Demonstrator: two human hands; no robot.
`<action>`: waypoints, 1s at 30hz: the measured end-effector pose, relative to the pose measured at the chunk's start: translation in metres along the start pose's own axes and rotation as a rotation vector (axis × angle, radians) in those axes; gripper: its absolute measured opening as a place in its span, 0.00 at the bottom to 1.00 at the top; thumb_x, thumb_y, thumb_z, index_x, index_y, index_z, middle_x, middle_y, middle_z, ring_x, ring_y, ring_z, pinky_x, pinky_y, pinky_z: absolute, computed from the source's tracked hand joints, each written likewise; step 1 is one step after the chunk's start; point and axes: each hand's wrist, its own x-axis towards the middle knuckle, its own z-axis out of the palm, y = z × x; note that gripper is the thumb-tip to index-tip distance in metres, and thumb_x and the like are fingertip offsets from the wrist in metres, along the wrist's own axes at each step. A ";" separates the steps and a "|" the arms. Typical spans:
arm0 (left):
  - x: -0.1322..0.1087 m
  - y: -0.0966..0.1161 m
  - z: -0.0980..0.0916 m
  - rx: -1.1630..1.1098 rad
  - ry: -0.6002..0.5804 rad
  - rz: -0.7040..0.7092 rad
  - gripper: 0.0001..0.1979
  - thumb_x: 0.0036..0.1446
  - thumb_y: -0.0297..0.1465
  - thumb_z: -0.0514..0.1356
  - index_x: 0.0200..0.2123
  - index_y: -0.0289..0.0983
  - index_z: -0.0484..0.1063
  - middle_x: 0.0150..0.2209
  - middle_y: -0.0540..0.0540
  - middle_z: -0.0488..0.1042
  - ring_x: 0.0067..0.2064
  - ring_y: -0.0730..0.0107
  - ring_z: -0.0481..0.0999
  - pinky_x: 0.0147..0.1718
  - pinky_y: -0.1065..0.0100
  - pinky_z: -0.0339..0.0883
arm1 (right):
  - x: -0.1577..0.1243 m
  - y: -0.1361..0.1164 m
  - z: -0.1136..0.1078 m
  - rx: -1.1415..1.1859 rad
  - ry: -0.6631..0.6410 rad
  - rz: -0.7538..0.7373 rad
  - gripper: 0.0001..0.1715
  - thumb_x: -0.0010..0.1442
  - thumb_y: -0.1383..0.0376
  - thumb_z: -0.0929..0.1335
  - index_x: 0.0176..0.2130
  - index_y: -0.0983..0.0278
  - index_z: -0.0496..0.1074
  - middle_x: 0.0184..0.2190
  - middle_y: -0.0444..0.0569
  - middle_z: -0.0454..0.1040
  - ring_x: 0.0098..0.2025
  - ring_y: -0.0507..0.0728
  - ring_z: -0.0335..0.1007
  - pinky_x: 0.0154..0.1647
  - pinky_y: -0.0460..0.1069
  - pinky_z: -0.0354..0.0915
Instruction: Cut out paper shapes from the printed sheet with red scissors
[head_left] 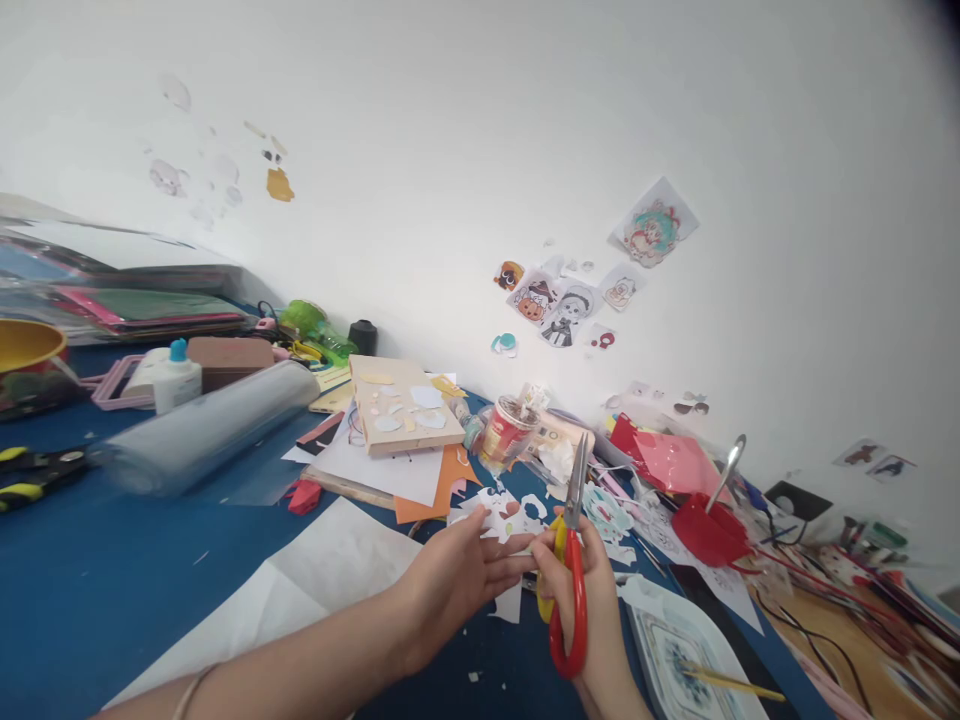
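Palm up, my left hand [457, 575] is held over the blue table with its fingers stretched out to the right. Its fingertips meet the fingers of my right hand [589, 600]. My right hand is closed around scissors [576, 490] with red and yellow handles, their blades pointing up and looking closed. Whether a small piece lies between the touching fingertips is too small to tell. Behind the hands lie cut paper scraps [506, 510]. A large white paper sheet [322, 560] lies under and behind my left forearm.
A red and white cup [510, 430] stands behind the scraps, beside a cardboard box [401, 405] with paper pieces on it. Left are a clear plastic roll [210, 430], a glue bottle [176, 378] and pliers [45, 470]. Right are a white tray [645, 620] and a red object [709, 530].
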 end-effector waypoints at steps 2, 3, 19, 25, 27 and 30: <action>-0.001 0.000 -0.001 -0.005 -0.013 0.006 0.19 0.63 0.39 0.40 0.51 0.35 0.57 0.44 0.37 0.75 0.43 0.63 0.76 0.51 0.62 0.54 | 0.001 -0.001 -0.002 0.021 0.013 0.003 0.31 0.43 0.56 0.73 0.43 0.59 0.58 0.23 0.37 0.67 0.14 0.45 0.54 0.13 0.42 0.52; -0.001 0.001 -0.001 -0.009 -0.025 0.011 0.19 0.63 0.40 0.41 0.51 0.35 0.57 0.43 0.37 0.76 0.43 0.63 0.76 0.51 0.62 0.54 | 0.001 -0.001 -0.003 0.002 0.030 -0.018 0.31 0.44 0.57 0.72 0.44 0.59 0.58 0.23 0.37 0.68 0.14 0.46 0.55 0.14 0.43 0.53; 0.001 -0.001 -0.011 0.256 0.083 0.094 0.18 0.55 0.44 0.51 0.36 0.34 0.65 0.29 0.43 0.77 0.33 0.61 0.77 0.44 0.60 0.62 | 0.106 -0.035 -0.093 -0.853 0.137 -0.065 0.22 0.47 0.67 0.68 0.43 0.64 0.63 0.22 0.41 0.69 0.23 0.55 0.67 0.23 0.48 0.62; 0.008 0.000 -0.011 0.316 0.134 0.132 0.16 0.52 0.45 0.53 0.31 0.36 0.64 0.21 0.50 0.74 0.24 0.68 0.74 0.34 0.64 0.66 | 0.151 0.004 -0.130 -1.141 0.102 0.108 0.08 0.57 0.67 0.67 0.39 0.67 0.68 0.33 0.45 0.72 0.33 0.54 0.70 0.35 0.52 0.67; 0.010 0.002 -0.009 0.322 0.141 0.118 0.16 0.50 0.45 0.54 0.29 0.36 0.64 0.19 0.51 0.72 0.21 0.70 0.72 0.31 0.66 0.65 | 0.157 0.015 -0.136 -1.187 0.067 0.143 0.09 0.59 0.64 0.66 0.40 0.67 0.69 0.34 0.46 0.72 0.33 0.53 0.70 0.35 0.52 0.68; 0.012 0.003 -0.008 0.329 0.138 0.096 0.18 0.47 0.47 0.55 0.25 0.37 0.63 0.16 0.52 0.71 0.18 0.72 0.70 0.26 0.69 0.63 | 0.164 0.025 -0.142 -1.233 0.045 0.141 0.11 0.60 0.63 0.65 0.42 0.67 0.68 0.37 0.47 0.73 0.35 0.54 0.71 0.36 0.53 0.68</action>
